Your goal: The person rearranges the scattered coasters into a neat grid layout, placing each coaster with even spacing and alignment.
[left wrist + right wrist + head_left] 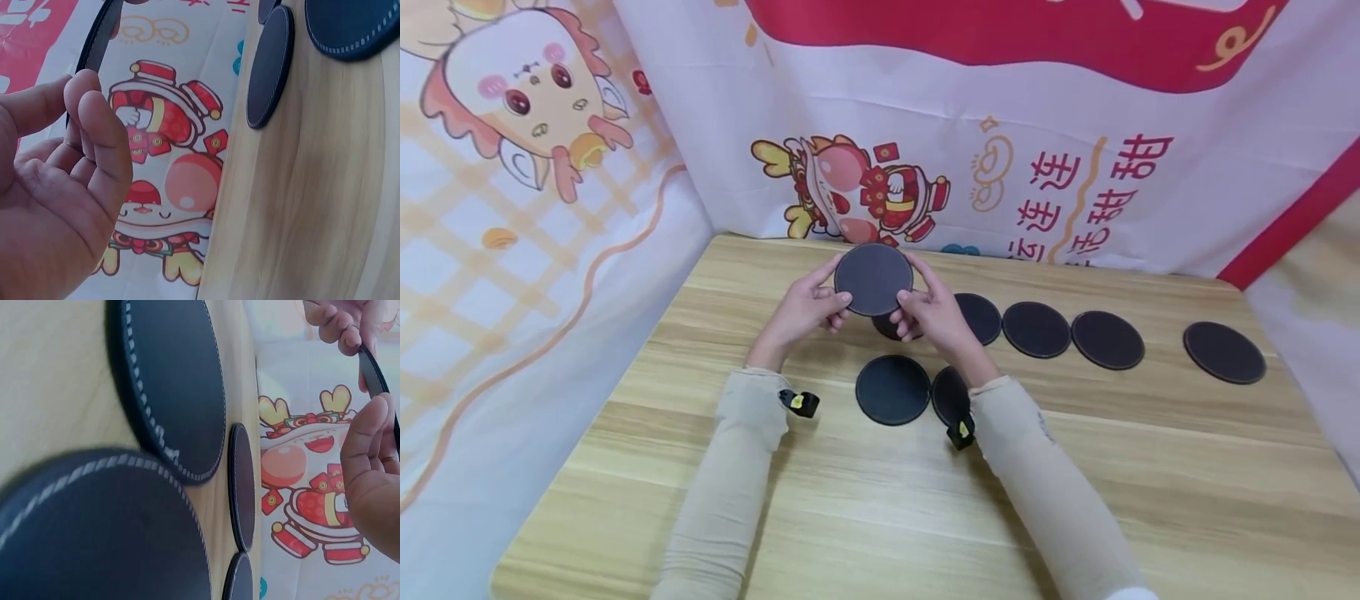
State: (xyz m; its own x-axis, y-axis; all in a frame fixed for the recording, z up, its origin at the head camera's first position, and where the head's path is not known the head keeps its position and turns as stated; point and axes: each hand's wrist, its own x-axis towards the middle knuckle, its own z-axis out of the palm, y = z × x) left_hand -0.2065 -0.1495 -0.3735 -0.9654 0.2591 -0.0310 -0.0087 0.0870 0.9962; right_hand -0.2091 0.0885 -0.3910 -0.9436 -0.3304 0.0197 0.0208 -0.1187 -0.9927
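Both hands hold up one round black coaster (pixel 874 280) with pale edge stitching, raised above the far part of the table. My left hand (pixel 803 310) pinches its left edge between thumb and fingers. On the opposite edge my right hand (pixel 934 310) grips it the same way. In the left wrist view the coaster (pixel 100 44) is seen nearly edge-on at the fingertips; the right wrist view shows its thin side (pixel 373 372) between the two hands. Partly hidden beneath it lies another coaster (pixel 887 327) on the table.
More coasters lie flat on the wooden table (pixel 850 517). A back row includes one coaster (pixel 1036 330) and another (pixel 1108 340), with one (pixel 1224 352) apart at the right. Nearer are a coaster (pixel 892 390) and one (pixel 951 396) partly behind the right forearm. A printed cloth (pixel 715 108) hangs behind.
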